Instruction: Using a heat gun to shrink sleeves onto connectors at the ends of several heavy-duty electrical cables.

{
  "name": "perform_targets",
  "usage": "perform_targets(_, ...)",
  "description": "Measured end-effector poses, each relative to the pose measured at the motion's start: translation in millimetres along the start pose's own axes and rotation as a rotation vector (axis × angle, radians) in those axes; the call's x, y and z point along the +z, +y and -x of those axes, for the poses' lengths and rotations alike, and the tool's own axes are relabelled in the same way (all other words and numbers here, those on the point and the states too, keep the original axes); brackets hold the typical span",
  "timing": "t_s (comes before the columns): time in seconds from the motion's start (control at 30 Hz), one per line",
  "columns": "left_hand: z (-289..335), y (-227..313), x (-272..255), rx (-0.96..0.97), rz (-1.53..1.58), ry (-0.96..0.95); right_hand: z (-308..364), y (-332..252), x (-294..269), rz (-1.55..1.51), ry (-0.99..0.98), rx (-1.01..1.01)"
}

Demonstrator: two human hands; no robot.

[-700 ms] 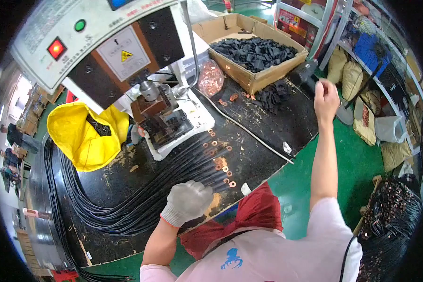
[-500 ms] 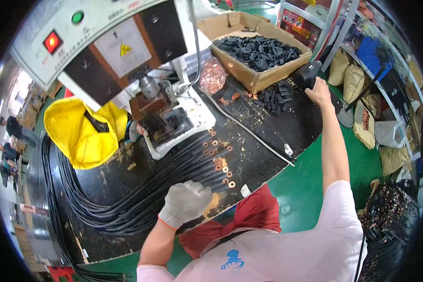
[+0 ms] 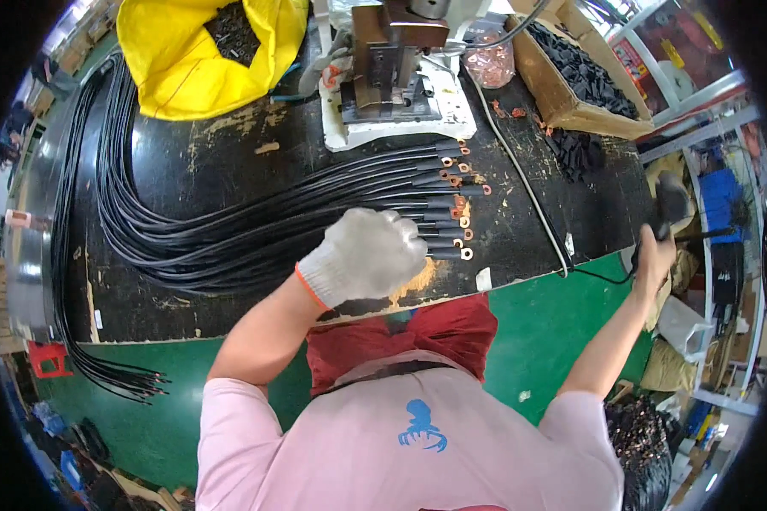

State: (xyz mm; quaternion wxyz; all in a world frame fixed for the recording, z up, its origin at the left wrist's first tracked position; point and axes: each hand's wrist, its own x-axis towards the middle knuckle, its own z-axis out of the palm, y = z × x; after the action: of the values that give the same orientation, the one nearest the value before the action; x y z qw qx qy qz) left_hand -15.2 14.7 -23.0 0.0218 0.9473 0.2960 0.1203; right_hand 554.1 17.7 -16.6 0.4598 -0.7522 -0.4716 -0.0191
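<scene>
My left hand (image 3: 373,247), in a pale knit glove, is closed over the near side of a bundle of black cables (image 3: 256,221). The nearest cable's end comes out beside its fingers; the fingertips' undersides are hidden. Dark sleeves (image 3: 430,181) cover the cable ends, which finish in copper ring lugs (image 3: 466,254) lined up right of the glove. Off the table's right edge, my bare right hand (image 3: 654,260) grips a black heat gun (image 3: 673,198), somewhat blurred, with its nozzle tilted up and its cord (image 3: 609,278) running back to the table.
A white-based press (image 3: 375,132) stands at the table's far side, beside a yellow bag (image 3: 187,94) of small dark parts. A cardboard box (image 3: 562,106) of black sleeves and a clear bag of copper lugs (image 3: 490,64) are at the far right. A grey cable (image 3: 520,170) crosses the table.
The view has tilted down toward the table. My right hand has swung with the heat gun from beside the box to off the table's right edge. My left hand now covers the near cables.
</scene>
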Motion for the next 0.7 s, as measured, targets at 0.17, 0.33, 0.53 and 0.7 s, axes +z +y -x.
perform_targets(0.17, 4.0, -6.4, -21.5, -0.138, 0.162, 0.157, 100.7, -162.0, -86.5, -0.527, -0.335, 0.093)
perform_targets(0.33, 5.3, 0.9, -21.0, -0.068, 0.042, -0.058, 143.5, -200.0, -101.8, -0.582, -0.698, 0.189)
perform_targets(0.53, 5.2, 8.4, -13.7, -0.045, -0.072, -0.135, 167.0, -229.7, -103.6, -0.591, -0.871, 0.299)
perform_targets(0.7, 6.3, 3.3, -9.9, -0.061, -0.021, -0.124, 174.8, -237.0, -106.6, -0.523, -0.865, 0.329)
